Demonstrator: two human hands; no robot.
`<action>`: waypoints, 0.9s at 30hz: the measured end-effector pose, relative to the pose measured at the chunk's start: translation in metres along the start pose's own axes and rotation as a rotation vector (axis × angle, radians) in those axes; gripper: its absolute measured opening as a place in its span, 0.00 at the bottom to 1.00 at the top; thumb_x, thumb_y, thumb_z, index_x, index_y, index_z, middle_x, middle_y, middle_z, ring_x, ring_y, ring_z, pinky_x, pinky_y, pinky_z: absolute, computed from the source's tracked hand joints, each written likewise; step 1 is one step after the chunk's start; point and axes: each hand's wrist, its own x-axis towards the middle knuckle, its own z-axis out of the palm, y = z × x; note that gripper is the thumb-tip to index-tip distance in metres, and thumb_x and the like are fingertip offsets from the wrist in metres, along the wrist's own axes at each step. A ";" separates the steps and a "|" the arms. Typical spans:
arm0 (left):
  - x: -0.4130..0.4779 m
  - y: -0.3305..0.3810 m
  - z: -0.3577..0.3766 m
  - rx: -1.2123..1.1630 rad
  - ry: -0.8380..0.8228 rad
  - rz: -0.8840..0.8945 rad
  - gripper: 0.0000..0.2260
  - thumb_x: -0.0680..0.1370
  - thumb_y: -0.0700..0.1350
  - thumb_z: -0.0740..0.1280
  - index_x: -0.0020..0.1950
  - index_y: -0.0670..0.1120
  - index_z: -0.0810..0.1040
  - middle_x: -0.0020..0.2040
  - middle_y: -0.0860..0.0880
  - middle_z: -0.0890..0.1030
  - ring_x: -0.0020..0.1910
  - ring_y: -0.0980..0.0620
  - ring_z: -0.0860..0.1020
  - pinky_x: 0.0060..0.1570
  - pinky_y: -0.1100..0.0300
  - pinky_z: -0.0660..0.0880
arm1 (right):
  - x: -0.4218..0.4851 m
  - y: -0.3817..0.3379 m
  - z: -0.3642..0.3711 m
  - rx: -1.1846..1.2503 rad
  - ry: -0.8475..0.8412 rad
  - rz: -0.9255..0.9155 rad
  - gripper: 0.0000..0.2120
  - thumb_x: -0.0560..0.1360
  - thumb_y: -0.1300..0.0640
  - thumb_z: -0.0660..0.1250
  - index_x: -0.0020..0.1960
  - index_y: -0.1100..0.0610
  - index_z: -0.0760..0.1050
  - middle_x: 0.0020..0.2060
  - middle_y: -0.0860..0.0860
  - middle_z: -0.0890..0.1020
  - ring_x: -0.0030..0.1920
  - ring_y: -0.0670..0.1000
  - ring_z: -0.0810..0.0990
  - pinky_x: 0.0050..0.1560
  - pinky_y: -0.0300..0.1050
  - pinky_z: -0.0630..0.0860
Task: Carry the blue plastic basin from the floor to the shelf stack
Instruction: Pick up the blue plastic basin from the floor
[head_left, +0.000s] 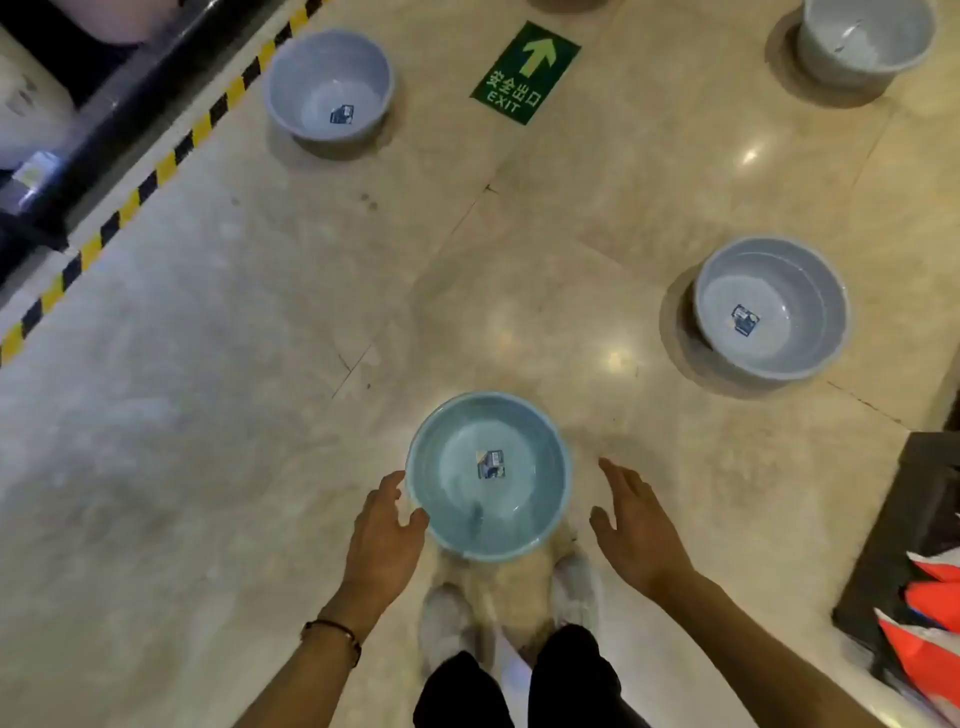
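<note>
A round blue plastic basin (457, 514) with a small label on its bottom stands on the beige tiled floor just ahead of my white shoes. My left hand (383, 535) is at its left rim, fingers spread, thumb touching or nearly touching the rim. To the right of the basin my right hand (636, 535) is held open, a short gap away from the rim, holding nothing. No shelf stack is clearly in view.
Three grey basins stand on the floor: far left (328, 85), right (772, 306), far right corner (865, 41). A green exit sticker (524, 73) lies ahead. A yellow-black striped edge (140, 187) borders a dark rail at left. A dark unit with red-white packages (919, 623) stands at right.
</note>
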 end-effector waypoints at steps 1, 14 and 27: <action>0.022 -0.015 0.020 -0.017 0.014 0.004 0.25 0.82 0.41 0.68 0.79 0.49 0.68 0.68 0.43 0.75 0.66 0.41 0.76 0.65 0.47 0.75 | 0.018 0.013 0.020 0.000 0.004 -0.009 0.31 0.84 0.57 0.61 0.84 0.58 0.55 0.80 0.57 0.64 0.77 0.58 0.66 0.75 0.49 0.64; 0.199 -0.168 0.162 -0.058 0.155 -0.002 0.36 0.80 0.32 0.66 0.85 0.45 0.54 0.75 0.39 0.72 0.70 0.34 0.73 0.68 0.36 0.72 | 0.177 0.140 0.219 0.292 -0.018 0.034 0.41 0.83 0.50 0.65 0.85 0.58 0.42 0.81 0.56 0.64 0.76 0.61 0.71 0.72 0.59 0.73; 0.099 -0.070 0.089 -0.160 0.187 0.061 0.36 0.80 0.27 0.60 0.85 0.49 0.58 0.81 0.46 0.68 0.78 0.43 0.68 0.75 0.41 0.68 | 0.085 0.082 0.111 0.534 0.248 -0.016 0.30 0.78 0.42 0.60 0.77 0.52 0.60 0.63 0.42 0.75 0.57 0.44 0.78 0.52 0.23 0.71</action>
